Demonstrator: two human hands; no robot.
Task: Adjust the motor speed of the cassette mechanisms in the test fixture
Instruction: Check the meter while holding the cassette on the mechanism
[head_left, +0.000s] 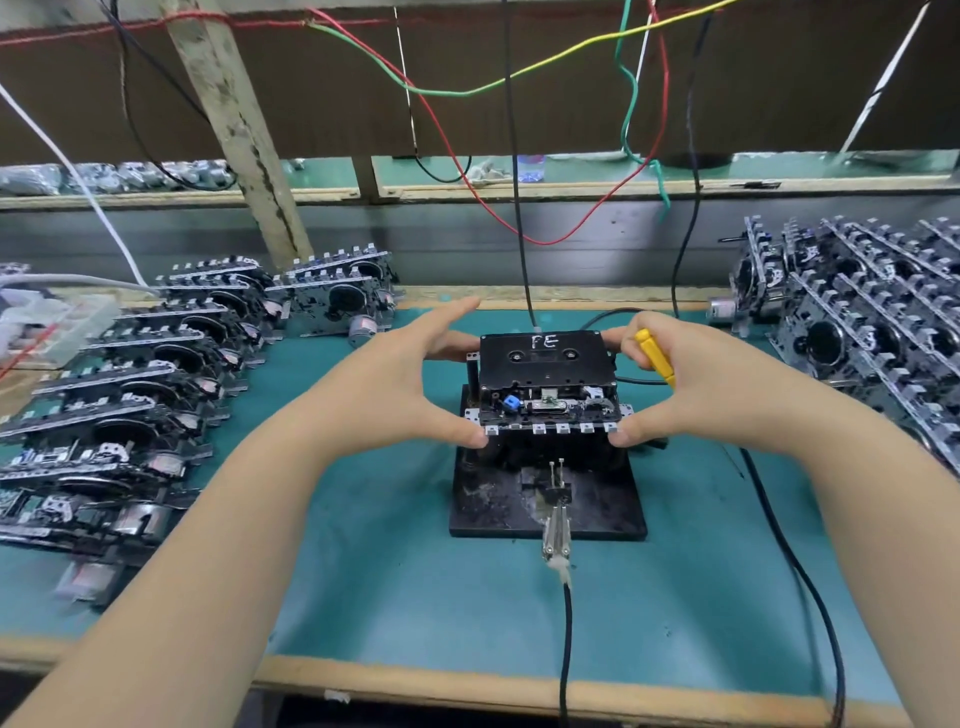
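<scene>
Both hands hold the cassette mechanism (548, 395) on the test fixture (545, 499): left hand (415, 384) pinches its left side; right hand (691, 384) pinches its right, a yellow screwdriver (655, 356) tucked ready.

I am looking down at an electronics assembly workshop, a factory bench by the look of it. The worktop (363, 597) wears a teal mat with a bare wooden edge. Rows of cassette mechanisms (135, 395) lie stacked on my left, and more mechanisms (857, 322) crowd the right. A black test fixture (545, 493) stands in the middle, cabled up. Loose red, green and yellow wires (467, 93) hang overhead from a rough wooden frame (239, 130)
</scene>
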